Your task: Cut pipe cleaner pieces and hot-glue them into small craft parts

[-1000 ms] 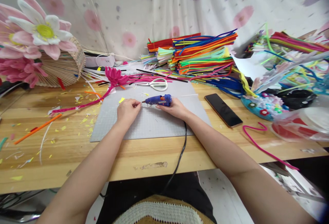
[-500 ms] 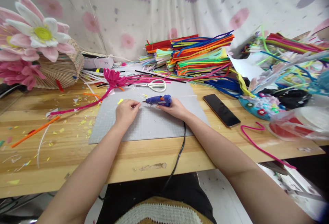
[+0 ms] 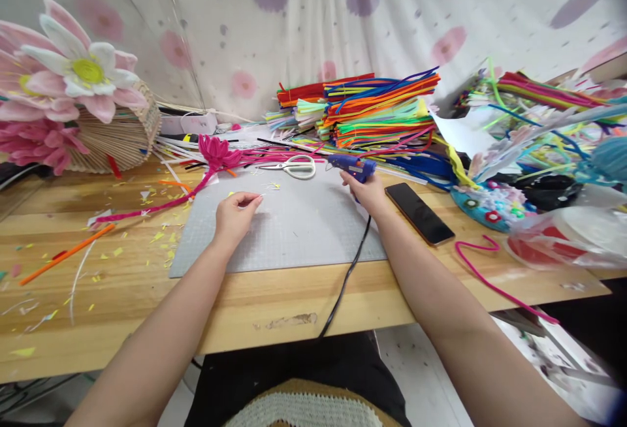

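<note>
My right hand [image 3: 368,193] grips a blue glue gun [image 3: 353,165] at the far right corner of the grey cutting mat [image 3: 289,231]; its black cord [image 3: 349,270] trails off the table's front edge. My left hand [image 3: 234,214] rests on the mat's left part with fingers curled in a pinch; what it holds is too small to name. A pink pipe-cleaner flower [image 3: 215,151] with a long stem lies left of the mat. White scissors [image 3: 294,166] lie at the mat's far edge.
Stacks of coloured pipe cleaners [image 3: 372,110] fill the back. A black phone [image 3: 419,213] lies right of the mat, a bent pink pipe cleaner [image 3: 482,270] beyond it. Big pink and white flowers [image 3: 63,87] stand at the left. Scraps litter the wooden table [image 3: 122,283].
My right hand has carried the glue gun from the mat's middle to its far right corner, away from my left hand. My left hand has stayed nearly in place, fingers still pinched.
</note>
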Demonstrator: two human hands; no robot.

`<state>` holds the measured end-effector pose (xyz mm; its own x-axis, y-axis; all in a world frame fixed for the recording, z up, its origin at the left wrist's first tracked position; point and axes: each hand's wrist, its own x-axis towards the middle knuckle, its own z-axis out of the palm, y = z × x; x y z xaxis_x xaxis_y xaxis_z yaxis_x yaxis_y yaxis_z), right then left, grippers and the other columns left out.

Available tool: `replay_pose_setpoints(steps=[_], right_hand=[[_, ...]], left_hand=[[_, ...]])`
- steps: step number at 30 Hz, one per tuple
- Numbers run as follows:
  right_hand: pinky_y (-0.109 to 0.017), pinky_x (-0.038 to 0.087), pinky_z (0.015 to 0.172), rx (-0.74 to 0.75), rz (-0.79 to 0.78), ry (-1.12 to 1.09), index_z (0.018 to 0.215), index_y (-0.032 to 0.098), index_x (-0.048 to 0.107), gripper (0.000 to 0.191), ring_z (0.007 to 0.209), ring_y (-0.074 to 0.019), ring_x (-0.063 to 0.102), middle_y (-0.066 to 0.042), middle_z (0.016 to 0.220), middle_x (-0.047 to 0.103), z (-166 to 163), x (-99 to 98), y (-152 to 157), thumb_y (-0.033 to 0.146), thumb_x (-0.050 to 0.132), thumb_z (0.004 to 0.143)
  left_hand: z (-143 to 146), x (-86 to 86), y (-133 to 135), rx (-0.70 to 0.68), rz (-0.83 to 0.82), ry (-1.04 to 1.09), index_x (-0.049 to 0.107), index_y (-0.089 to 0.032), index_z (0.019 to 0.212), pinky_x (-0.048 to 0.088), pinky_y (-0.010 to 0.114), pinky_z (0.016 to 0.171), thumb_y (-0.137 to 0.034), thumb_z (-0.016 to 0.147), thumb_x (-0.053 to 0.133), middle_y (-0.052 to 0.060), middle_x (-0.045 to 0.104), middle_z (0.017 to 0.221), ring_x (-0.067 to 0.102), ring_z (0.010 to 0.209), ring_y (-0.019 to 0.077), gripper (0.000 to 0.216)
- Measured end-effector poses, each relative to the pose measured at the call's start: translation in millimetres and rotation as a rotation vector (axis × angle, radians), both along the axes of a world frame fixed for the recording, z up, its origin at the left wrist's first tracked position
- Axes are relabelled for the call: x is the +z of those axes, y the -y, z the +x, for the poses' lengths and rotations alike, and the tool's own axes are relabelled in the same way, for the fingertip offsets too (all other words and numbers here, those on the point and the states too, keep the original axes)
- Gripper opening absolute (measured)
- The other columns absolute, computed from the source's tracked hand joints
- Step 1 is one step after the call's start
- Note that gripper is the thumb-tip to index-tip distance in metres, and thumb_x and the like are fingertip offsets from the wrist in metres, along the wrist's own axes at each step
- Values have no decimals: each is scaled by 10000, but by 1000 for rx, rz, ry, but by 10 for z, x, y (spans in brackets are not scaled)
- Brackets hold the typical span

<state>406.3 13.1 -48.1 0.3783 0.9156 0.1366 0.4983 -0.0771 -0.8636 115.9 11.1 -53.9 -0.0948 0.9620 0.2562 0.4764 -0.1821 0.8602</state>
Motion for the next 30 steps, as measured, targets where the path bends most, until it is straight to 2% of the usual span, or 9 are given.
replay_pose_setpoints(steps=[4, 10, 15, 19, 22, 24, 26, 28, 30], right_hand=[[-346, 458, 668, -174, -85, 105, 837, 128, 640, 550, 711, -220, 603, -105, 729, 638, 147, -87, -85, 632, 527, 650], [-374, 445, 746, -119, -174, 270, 969, 124, 628, 559, 858, -266, 612, -150, 903, 660, 155, -100, -88, 594, 524, 684], [-339, 430, 732, -69, -238, 470, 1013, 132, 593, 538, 897, -258, 594, -147, 969, 642, 171, 67, 14, 544, 579, 668], [-325, 406, 651, -13, -359, 766, 823, 153, 601, 496, 809, -250, 583, -125, 854, 637, 266, 306, 169, 585, 636, 582], [-299, 363, 561, 165, -524, 819, 645, 188, 571, 401, 623, -192, 551, -66, 645, 606, 219, 478, 278, 586, 613, 608], [-280, 341, 531, 360, -532, 784, 613, 196, 556, 356, 567, -158, 521, -43, 608, 592, 93, 540, 308, 548, 591, 656], [-267, 350, 538, 536, -449, 708, 665, 196, 562, 267, 584, -144, 525, -33, 658, 609, -95, 541, 289, 460, 582, 701], [-256, 387, 590, 661, -291, 582, 788, 194, 570, 150, 659, -140, 556, -32, 766, 636, -323, 485, 227, 335, 553, 742], [-250, 422, 678, 750, -126, 422, 946, 196, 541, 186, 768, -132, 581, -33, 889, 649, -574, 399, 142, 212, 499, 765]], left_hand=[[-18, 29, -8, 34, 40, 66, 688, -190, 693, 468, 262, 660, -352, 647, 641, 11, 679, 701, 584, 639, 139, 175], [-102, 52, -72, 118, 105, 203, 680, -165, 742, 465, 265, 683, -345, 645, 639, 24, 672, 726, 582, 658, 132, 209], [-216, -12, -187, 181, 146, 316, 663, -157, 760, 457, 254, 677, -364, 644, 639, 17, 644, 703, 568, 644, 117, 239], [-279, -52, -244, 194, 102, 352, 647, -156, 721, 457, 250, 657, -335, 627, 651, 11, 630, 674, 561, 621, 113, 202], [-306, -76, -270, 220, 61, 373, 638, -158, 718, 461, 255, 661, -319, 619, 652, 14, 636, 687, 569, 635, 119, 189], [-316, -88, -284, 227, 41, 389, 634, -158, 722, 462, 257, 665, -313, 615, 649, 15, 637, 694, 572, 641, 121, 189], [-319, -95, -293, 224, 29, 399, 631, -156, 717, 457, 256, 668, -309, 609, 650, 15, 633, 686, 570, 633, 119, 188], [-314, -96, -296, 212, 14, 402, 631, -153, 711, 450, 252, 667, -305, 601, 654, 13, 627, 675, 566, 625, 115, 188], [-303, -93, -292, 194, 0, 394, 633, -151, 708, 446, 249, 666, -305, 596, 657, 14, 627, 673, 567, 629, 117, 192]])
